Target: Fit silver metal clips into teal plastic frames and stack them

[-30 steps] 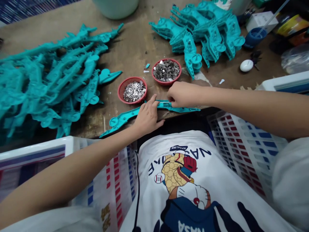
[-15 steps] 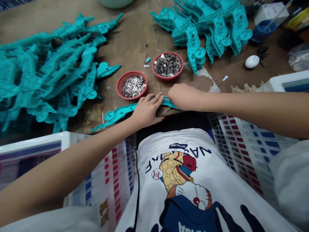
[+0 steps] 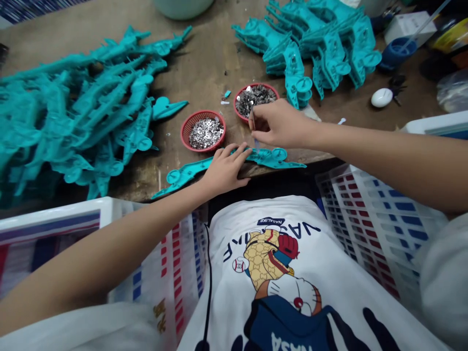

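Since the earlier frame, the right hand (image 3: 280, 126) had lifted off the teal plastic part (image 3: 226, 167) and risen toward the far red basket (image 3: 239, 95), and it now pinched a thin metal piece (image 3: 252, 122) that ran downward from its fingertips toward the part. To the left of both hands, a large heap of teal parts (image 3: 84, 112) covered the wooden table (image 3: 204, 63), well apart from the fingers. Just right of that heap, the near red basket (image 3: 186, 129) held small silvery pieces and stood just beyond the left fingertips. The left hand (image 3: 224, 170) lay flat on the long teal plastic part at the table's near edge, its fingers (image 3: 239, 152) extended and slightly spread, pressing the part down rather than gripping it. The part extended to both sides of the left hand, its left end reaching toward the heap and its right end lying under the right hand. The right hand's thumb and forefinger were closed together on the metal piece; the remaining fingers were curled. Beyond the right fingers, the far red basket also contained silvery pieces. Farther right and beyond it lay a second pile of teal parts (image 3: 321, 48), and a white oval object (image 3: 381, 97) lay well apart from the hand. White plastic crates (image 3: 373, 214) stood on either side of the person's lap.
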The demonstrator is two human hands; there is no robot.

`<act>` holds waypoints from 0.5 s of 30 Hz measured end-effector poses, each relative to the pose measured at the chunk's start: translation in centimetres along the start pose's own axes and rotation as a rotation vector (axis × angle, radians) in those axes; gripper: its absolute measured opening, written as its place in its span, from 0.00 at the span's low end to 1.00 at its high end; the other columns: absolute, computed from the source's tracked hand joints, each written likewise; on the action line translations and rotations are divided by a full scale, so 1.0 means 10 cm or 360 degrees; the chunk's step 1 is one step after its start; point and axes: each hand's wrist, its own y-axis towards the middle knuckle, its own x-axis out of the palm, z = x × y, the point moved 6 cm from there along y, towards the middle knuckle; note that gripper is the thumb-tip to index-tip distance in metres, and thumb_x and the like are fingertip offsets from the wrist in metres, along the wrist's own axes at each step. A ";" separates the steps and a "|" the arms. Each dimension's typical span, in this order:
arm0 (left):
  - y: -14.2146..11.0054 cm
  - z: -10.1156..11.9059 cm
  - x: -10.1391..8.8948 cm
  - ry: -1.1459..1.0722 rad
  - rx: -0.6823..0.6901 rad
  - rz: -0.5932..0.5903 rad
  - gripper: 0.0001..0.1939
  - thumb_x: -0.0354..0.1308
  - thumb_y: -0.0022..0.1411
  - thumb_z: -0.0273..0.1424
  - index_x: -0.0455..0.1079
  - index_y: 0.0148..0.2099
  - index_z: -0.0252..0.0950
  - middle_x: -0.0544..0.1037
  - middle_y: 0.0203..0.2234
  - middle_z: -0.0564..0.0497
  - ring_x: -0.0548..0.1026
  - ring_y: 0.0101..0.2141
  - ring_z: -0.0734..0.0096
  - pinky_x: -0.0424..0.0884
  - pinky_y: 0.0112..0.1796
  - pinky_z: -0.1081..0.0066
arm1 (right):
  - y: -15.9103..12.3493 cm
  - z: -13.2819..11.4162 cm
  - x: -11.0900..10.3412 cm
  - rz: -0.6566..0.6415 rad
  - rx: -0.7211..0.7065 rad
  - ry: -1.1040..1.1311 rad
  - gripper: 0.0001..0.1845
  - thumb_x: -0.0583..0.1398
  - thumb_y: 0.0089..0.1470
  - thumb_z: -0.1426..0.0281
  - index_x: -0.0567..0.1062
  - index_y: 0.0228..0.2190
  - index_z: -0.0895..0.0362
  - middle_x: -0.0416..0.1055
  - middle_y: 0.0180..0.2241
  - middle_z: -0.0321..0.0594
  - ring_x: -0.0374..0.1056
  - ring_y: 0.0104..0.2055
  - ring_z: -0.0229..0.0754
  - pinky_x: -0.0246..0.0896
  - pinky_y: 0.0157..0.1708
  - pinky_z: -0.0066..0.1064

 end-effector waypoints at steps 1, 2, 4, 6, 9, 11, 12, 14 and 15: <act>0.00 0.00 0.00 0.0004 -0.0005 -0.0006 0.50 0.74 0.66 0.38 0.62 0.84 0.31 0.63 0.83 0.31 0.62 0.79 0.29 0.64 0.73 0.36 | -0.01 -0.03 0.04 -0.0013 -0.0006 0.0009 0.12 0.64 0.69 0.71 0.84 0.50 0.60 0.84 0.44 0.48 0.78 0.50 0.54 0.70 0.52 0.42; 0.01 0.00 0.00 0.0007 -0.0007 -0.0010 0.50 0.74 0.66 0.38 0.63 0.84 0.31 0.64 0.82 0.31 0.62 0.79 0.29 0.64 0.73 0.36 | -0.02 -0.06 0.07 -0.0030 -0.0011 0.0008 0.12 0.64 0.69 0.71 0.83 0.50 0.61 0.84 0.44 0.48 0.77 0.50 0.54 0.69 0.53 0.43; 0.01 -0.01 0.00 0.0005 -0.0007 -0.0012 0.50 0.74 0.65 0.37 0.63 0.83 0.32 0.64 0.82 0.31 0.62 0.79 0.29 0.64 0.73 0.35 | -0.03 -0.09 0.12 -0.0053 -0.0026 -0.0006 0.11 0.63 0.70 0.71 0.82 0.50 0.61 0.83 0.45 0.48 0.77 0.52 0.55 0.68 0.55 0.44; 0.01 -0.02 0.01 -0.0007 -0.0004 -0.0004 0.50 0.74 0.65 0.38 0.63 0.84 0.33 0.64 0.82 0.31 0.62 0.78 0.29 0.64 0.73 0.35 | -0.04 -0.11 0.12 -0.0050 -0.0058 -0.0015 0.11 0.63 0.71 0.71 0.82 0.51 0.60 0.82 0.45 0.48 0.76 0.52 0.55 0.66 0.56 0.43; 0.01 -0.04 0.03 -0.0027 0.0008 0.0018 0.50 0.74 0.65 0.38 0.63 0.84 0.35 0.64 0.83 0.32 0.62 0.78 0.29 0.64 0.72 0.33 | -0.05 -0.12 0.10 -0.0028 -0.0083 -0.0028 0.12 0.62 0.73 0.70 0.81 0.52 0.60 0.82 0.44 0.47 0.76 0.52 0.54 0.66 0.55 0.42; 0.02 -0.05 0.04 -0.0034 0.0012 0.0025 0.49 0.74 0.65 0.38 0.64 0.83 0.35 0.64 0.82 0.32 0.63 0.78 0.28 0.64 0.72 0.33 | -0.06 -0.12 0.10 -0.0041 -0.0067 -0.0048 0.10 0.62 0.72 0.71 0.80 0.51 0.60 0.82 0.43 0.47 0.76 0.50 0.53 0.66 0.54 0.41; 0.02 -0.05 0.04 -0.0032 0.0012 0.0024 0.49 0.74 0.65 0.39 0.64 0.83 0.35 0.64 0.82 0.32 0.63 0.78 0.28 0.64 0.72 0.33 | -0.06 -0.12 0.11 -0.0057 -0.0059 -0.0056 0.10 0.62 0.72 0.71 0.81 0.50 0.60 0.82 0.43 0.47 0.76 0.50 0.53 0.66 0.53 0.41; 0.02 -0.04 0.03 -0.0018 0.0009 0.0019 0.49 0.74 0.65 0.39 0.64 0.83 0.34 0.64 0.82 0.32 0.63 0.78 0.28 0.64 0.72 0.34 | -0.07 -0.13 0.13 -0.0077 -0.0061 -0.0053 0.09 0.62 0.71 0.73 0.81 0.48 0.59 0.82 0.41 0.46 0.76 0.48 0.53 0.65 0.52 0.40; 0.02 -0.03 0.03 -0.0007 0.0006 0.0016 0.49 0.74 0.66 0.39 0.64 0.84 0.33 0.64 0.82 0.32 0.63 0.78 0.28 0.64 0.72 0.34 | -0.07 -0.14 0.13 -0.0074 -0.0065 -0.0045 0.09 0.62 0.70 0.73 0.81 0.48 0.59 0.82 0.40 0.46 0.76 0.47 0.53 0.65 0.51 0.40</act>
